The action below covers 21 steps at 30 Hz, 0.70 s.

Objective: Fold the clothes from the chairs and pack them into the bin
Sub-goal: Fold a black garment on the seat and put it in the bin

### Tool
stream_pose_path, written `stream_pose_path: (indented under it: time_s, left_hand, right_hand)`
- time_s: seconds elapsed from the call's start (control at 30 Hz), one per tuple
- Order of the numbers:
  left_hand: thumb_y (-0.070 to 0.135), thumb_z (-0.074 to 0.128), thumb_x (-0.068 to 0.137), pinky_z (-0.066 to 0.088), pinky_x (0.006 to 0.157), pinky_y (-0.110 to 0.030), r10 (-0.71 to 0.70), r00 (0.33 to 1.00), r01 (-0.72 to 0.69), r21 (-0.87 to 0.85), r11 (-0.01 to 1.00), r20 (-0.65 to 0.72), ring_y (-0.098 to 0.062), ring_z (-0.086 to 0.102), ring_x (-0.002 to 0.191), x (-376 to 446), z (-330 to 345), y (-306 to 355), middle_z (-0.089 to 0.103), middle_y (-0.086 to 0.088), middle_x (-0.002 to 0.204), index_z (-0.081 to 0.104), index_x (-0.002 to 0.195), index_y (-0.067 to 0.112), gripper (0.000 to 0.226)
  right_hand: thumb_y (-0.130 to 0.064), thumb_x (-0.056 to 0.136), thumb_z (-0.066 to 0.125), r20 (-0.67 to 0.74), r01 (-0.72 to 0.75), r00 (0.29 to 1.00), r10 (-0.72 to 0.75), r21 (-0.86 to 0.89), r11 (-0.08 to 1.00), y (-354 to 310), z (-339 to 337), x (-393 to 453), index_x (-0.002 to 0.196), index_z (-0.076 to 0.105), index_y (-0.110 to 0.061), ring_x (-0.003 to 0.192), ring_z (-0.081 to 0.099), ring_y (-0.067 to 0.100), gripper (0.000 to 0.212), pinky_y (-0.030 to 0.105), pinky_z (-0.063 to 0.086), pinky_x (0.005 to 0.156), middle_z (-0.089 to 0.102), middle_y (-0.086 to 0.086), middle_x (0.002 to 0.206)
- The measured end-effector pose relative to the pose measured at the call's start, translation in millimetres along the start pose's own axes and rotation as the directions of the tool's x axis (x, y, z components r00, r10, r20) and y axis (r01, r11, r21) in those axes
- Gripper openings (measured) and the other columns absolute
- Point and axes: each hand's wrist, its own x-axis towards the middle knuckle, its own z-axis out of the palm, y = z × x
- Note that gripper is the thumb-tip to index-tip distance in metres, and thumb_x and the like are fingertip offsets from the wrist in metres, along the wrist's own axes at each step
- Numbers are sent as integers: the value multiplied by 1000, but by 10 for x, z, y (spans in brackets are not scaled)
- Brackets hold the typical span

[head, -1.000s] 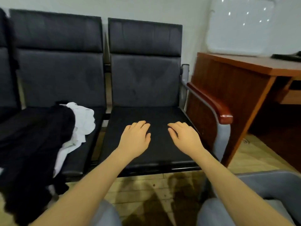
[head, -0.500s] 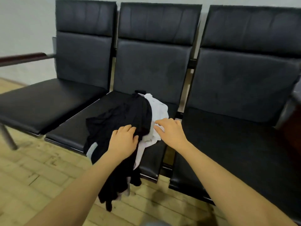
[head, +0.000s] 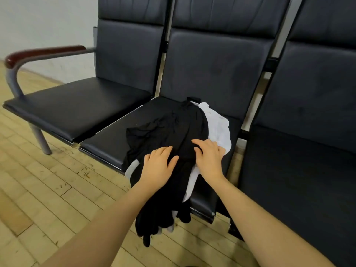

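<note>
Our left hand and right hand lie flat with fingers loosely spread, gripping nothing, on the black garment heaped over a white one on the middle chair, its length trailing toward us over the seat edge.

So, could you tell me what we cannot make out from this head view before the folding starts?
- The bin: nowhere in the head view, outside its edges.
- White garment: mostly covered by the black garment, and by the right hand.
- How many pieces are in the pile: overlapping dark folds hide it.
- Fingertips of the left hand: whether they pinch cloth cannot be told.
- Right chair: cut off by the frame edge.
</note>
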Motion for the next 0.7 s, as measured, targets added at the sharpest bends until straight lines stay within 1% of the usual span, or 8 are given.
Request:
stream_pose_path:
  time_s: [0.1,0.2,0.27,0.33,0.43,0.5,0.6,0.7]
  left_hand:
    - [41,42,98,24,105,-30,47,995,-50,-35,998,-87,-17,42,127,1,-30,29,46,3,139,44,139,19,47]
    - [41,46,96,31,98,-29,77,992,-77,0,997,-96,-16,50,118,28,-26,92,56,2,126,52,133,20,43]
    - [36,50,96,35,92,-29,77,991,-78,-12,997,-105,-18,55,109,26,-32,141,62,1,113,57,129,19,38]
    - [29,54,95,41,90,-31,66,989,-75,-64,995,-131,-21,59,102,18,-35,168,65,-2,105,62,123,16,33]
    - [28,57,93,39,82,-31,93,980,-103,-53,993,-174,-25,60,94,-43,-29,184,65,-3,98,68,114,16,27]
    - [41,52,90,33,82,-30,177,967,-175,26,984,-181,-21,60,89,-127,13,148,62,3,94,73,104,21,32]
    - [56,38,84,23,90,-32,231,969,-223,83,971,-89,-17,56,104,-255,51,101,61,8,106,72,107,25,51]
    - [46,52,90,13,92,-27,171,982,-169,30,985,-84,-15,45,116,-268,74,115,57,10,115,69,113,27,34]
  right_hand:
    - [-1,93,51,-65,66,996,-69,-50,997,151,-234,7,111,70,-11,93,54,26,28,21,16,79,63,6,92]
    - [3,91,54,-143,75,987,-77,-20,997,250,-494,-6,106,71,-4,86,57,29,24,29,29,86,64,11,89]
    - [6,89,55,-170,96,980,-106,-62,993,313,-617,-46,107,70,-2,81,58,29,24,35,39,83,61,11,87]
    - [6,90,54,-155,89,982,-104,-102,991,368,-717,-98,113,68,-3,81,56,28,28,33,39,80,58,10,89]
    - [-1,96,47,-28,30,999,-35,-170,985,410,-809,-174,122,63,-7,92,55,28,31,35,42,85,56,9,98]
    - [-12,100,43,80,-11,996,30,-237,972,427,-792,-234,123,62,-9,100,54,27,30,35,38,89,56,8,105]
    - [-30,99,46,150,-7,988,42,-227,974,372,-693,-321,117,65,-17,106,49,22,30,32,29,86,54,3,109]
    - [-45,94,51,285,51,959,-4,-158,986,262,-537,-350,128,56,-27,118,38,14,38,26,15,86,48,-7,121]
